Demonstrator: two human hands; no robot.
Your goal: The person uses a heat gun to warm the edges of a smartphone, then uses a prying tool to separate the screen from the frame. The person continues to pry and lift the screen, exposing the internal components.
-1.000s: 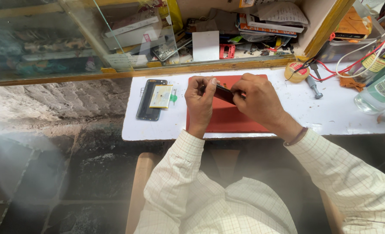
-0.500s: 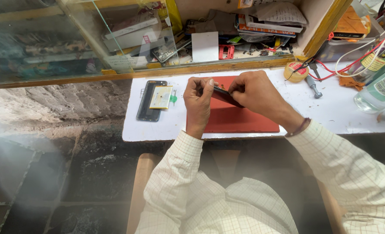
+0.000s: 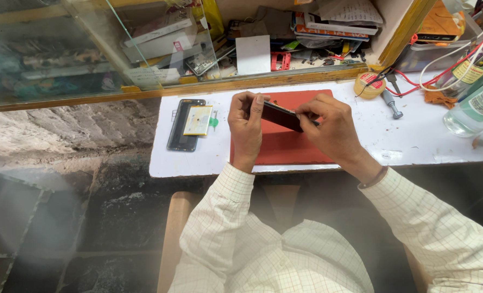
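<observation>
both hands grip one dark phone (image 3: 281, 116) above the red mat (image 3: 290, 144) at frame centre: left hand (image 3: 245, 127) fingers clamped on its end, right hand (image 3: 328, 127) fingers pinched along its edge. another phone (image 3: 180, 133) with a loose battery (image 3: 198, 120) lies on the white worktop (image 3: 426, 146) to the left, so the work looks mid-way, nothing reassembled.

hands (image 3: 290, 127) cover dark phone (image 3: 281, 115) ends | clear bottle (image 3: 477, 106) cut by right edge | shelf clutter (image 3: 317, 46) perhaps parts, too small

A black phone (image 3: 281, 115) over a red mat (image 3: 295, 146), white worktop (image 3: 431, 141), cream checked sleeves (image 3: 442, 228).
</observation>
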